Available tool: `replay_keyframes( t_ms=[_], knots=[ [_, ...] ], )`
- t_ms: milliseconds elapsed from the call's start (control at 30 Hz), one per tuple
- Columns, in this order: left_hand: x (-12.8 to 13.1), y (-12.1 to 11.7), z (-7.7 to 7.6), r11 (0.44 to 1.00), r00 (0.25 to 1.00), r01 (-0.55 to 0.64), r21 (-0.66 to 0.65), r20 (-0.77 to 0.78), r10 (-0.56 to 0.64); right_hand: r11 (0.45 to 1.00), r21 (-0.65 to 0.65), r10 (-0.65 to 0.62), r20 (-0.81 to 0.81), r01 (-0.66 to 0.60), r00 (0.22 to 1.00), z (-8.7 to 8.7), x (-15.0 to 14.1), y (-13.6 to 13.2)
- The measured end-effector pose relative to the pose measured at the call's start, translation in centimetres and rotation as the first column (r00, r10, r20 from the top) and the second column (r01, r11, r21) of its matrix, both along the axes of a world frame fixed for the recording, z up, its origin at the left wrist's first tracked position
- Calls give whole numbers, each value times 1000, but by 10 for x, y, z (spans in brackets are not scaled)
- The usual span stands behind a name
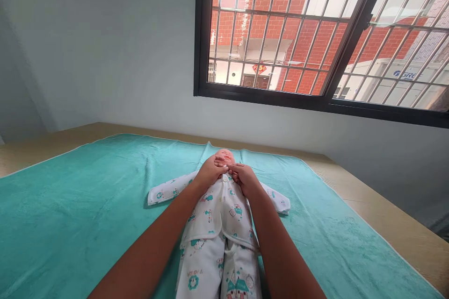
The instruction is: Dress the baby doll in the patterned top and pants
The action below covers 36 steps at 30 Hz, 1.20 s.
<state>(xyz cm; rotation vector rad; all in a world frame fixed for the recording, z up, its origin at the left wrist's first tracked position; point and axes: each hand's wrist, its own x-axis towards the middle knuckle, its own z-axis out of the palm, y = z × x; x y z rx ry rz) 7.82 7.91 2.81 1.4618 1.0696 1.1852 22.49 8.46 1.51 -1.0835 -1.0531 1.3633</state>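
Note:
A baby doll [224, 155] lies on its back on a teal blanket [105, 205], its head at the far end. It wears a white printed jacket [240, 212] and matching trousers [201, 266], with both sleeves spread out sideways. At the neck, my left hand [211, 171] is closed on the jacket's collar, thumb and fingers pinched together. Just beside it, my right hand [244, 178] pinches the other side of the collar. A round button [225, 178] shows right below my hands. My fingers partly hide the collar and the doll's chin.
The blanket covers most of a light wooden surface [382, 201], whose bare border shows along the sides and back. Behind it rises a pale wall [122, 65]. A dark-framed window [263, 93] with metal bars is at the upper right.

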Motion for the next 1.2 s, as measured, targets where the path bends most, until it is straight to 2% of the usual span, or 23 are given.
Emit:
replay_keyframes(
  t_ms=[200,300,567,933,1200],
  knots=[
    [3,5,-6,987,997,-55,154,-49,63,1000,-26,-11,13,11,1000,1,-1,0],
    [3,6,-8,980,993,-78,185,-72,92,999,-31,-11,9,11,1000,2,-2,-2],
    [0,12,-19,979,980,-184,92,-55,189,998,-13,-67,15,67,998,0,-2,-1],
    [-1,15,-18,987,978,-155,49,-135,160,995,65,-79,125,71,989,1,-5,-5],
    [-3,18,-21,984,967,-161,78,-189,173,996,70,-77,242,62,967,2,-5,-5]
  ],
)
